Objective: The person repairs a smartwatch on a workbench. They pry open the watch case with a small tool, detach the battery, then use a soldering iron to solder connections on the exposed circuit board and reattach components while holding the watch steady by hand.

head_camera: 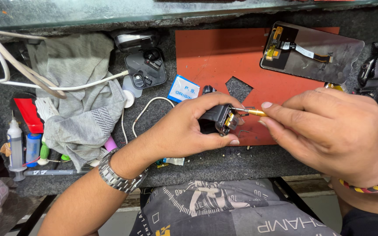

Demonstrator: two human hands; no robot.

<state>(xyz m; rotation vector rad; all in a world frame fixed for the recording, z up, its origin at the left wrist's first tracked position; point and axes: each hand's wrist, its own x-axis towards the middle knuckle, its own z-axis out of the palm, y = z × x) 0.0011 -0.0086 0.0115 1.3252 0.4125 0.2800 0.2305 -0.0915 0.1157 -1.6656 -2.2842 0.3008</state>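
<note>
My left hand (184, 131) grips a small black device part (217, 119) with its gold-coloured inner contacts turned to the right. My right hand (329, 131) pinches a gold-handled screwdriver (252, 112), and its thin tip touches the exposed inside of the part. Both hands hover over the lower edge of an orange work mat (206, 57). A metal watch sits on my left wrist, and a red and yellow thread band circles the right one.
A phone screen panel (324, 54) with a flex cable lies face down at the mat's upper right. A black earbud case (145, 67) lies open near a grey cloth (84, 96) and white cables (5, 65). A syringe bottle (15, 144) and red tool (28, 114) sit at left.
</note>
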